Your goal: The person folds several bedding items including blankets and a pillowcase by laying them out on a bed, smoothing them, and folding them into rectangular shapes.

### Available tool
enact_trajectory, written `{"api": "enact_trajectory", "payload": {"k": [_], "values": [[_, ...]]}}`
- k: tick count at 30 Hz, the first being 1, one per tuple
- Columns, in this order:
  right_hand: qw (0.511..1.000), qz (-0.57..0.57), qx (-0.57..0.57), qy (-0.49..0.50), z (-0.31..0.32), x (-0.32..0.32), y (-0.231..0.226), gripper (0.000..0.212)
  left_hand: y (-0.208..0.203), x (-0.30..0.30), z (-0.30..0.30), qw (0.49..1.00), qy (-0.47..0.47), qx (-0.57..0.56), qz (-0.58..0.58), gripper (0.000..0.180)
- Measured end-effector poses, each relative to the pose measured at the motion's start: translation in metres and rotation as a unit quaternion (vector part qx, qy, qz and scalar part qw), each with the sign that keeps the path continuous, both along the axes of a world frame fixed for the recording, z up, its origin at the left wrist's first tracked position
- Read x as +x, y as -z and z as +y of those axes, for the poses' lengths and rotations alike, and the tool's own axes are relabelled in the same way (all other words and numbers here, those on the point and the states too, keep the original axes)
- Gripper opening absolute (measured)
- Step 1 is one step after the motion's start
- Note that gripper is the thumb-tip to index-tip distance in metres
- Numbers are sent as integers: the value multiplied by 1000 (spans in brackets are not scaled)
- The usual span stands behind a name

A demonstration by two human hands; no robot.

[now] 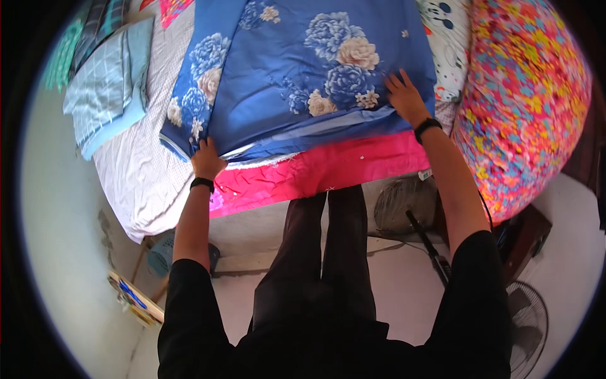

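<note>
A blue bedsheet (271, 69) with large blue and cream flowers lies folded in layers over the bed. At its near left edge, my left hand (207, 161) is closed on the cloth, close to the corner. My right hand (407, 100) rests on the near right part of the sheet, fingers apart and palm down. Between my hands the near edge looks loose and wrinkled, with paler underside showing. Beneath it sticks out a bright pink cloth (328, 161), which hangs along the bed's front edge.
A bulging multicoloured floral bundle (521, 114) stands on the right, beside a white cartoon-print cloth (449, 50). Folded light-blue cloths (107, 95) lie at the left on a pale checked sheet (136, 183). A fan (527, 328) stands on the floor at lower right.
</note>
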State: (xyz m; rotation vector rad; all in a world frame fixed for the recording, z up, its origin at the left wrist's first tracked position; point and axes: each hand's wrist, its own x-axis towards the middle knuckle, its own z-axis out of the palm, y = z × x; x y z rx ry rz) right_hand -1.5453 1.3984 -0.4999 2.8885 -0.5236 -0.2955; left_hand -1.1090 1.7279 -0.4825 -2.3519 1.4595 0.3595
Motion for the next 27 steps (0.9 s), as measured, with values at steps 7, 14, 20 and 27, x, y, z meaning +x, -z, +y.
{"api": "enact_trajectory", "payload": {"k": [7, 14, 20, 27], "values": [[996, -57, 51, 53, 49, -79, 9, 7, 1, 3, 55, 997, 40, 14, -57, 22], [912, 133, 236, 308, 124, -178, 0, 16, 5, -23, 78, 997, 38, 24, -61, 30], [367, -400, 519, 661, 93, -113, 7, 38, 28, -67, 82, 959, -243, 3, 148, 47], [171, -425, 599, 657, 55, -111, 28, 31, 43, -42, 70, 788, -527, -310, 67, 50]]}}
